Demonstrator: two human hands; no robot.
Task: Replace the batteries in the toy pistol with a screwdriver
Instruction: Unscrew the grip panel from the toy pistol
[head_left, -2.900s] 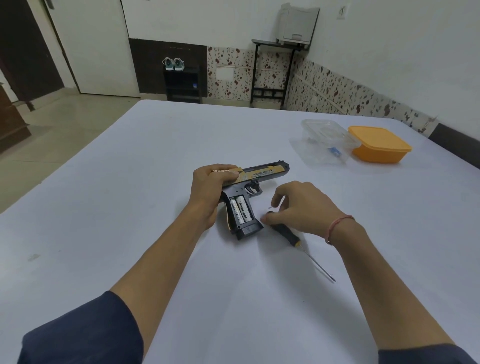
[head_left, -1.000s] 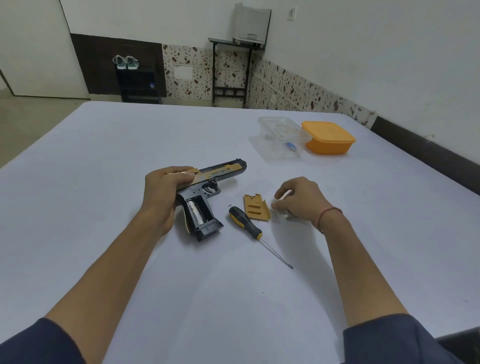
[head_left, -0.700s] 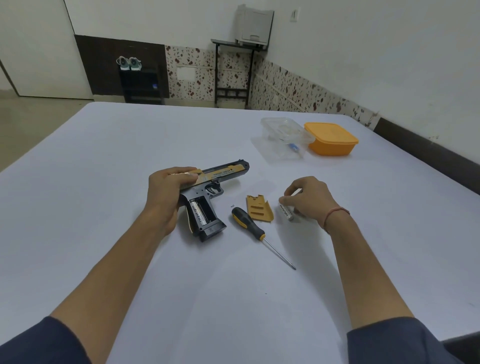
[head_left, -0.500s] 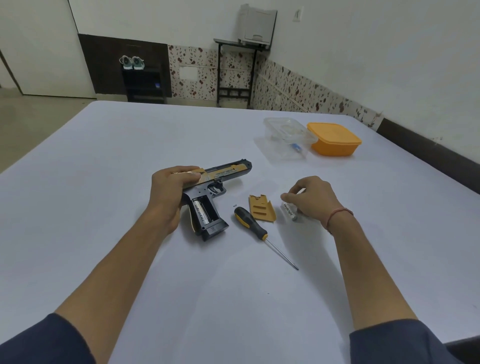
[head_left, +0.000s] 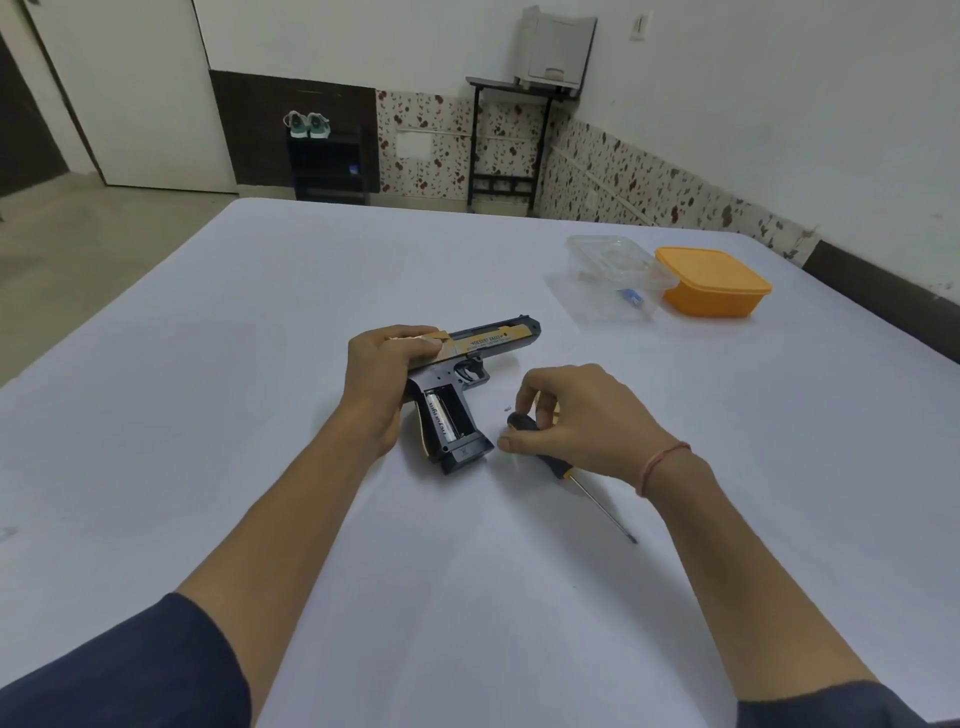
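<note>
Flat on its side near the middle of the table (head_left: 311, 291), toy pistol (head_left: 483, 345), barrel toward the right edge, grip toward the near edge. Grip compartment uncovered, one battery (head_left: 439, 418) lying inside along its left wall. Over the rear of the slide, left hand (head_left: 382, 374), fingers curled across the top, gripping the toy pistol and pinning it down. Just right of the grip, right hand (head_left: 576, 415) low over the black handle of the screwdriver (head_left: 558, 470), fingers and thumb bent down as in a pinch; something pale and blurred under the thumb, impossible to tell whether held, or whether the handle is touched. Shaft of the screwdriver flat on the table, tip toward the near right corner. Toward the far right corner, clear container (head_left: 610, 270) touching orange box (head_left: 711, 283)
</note>
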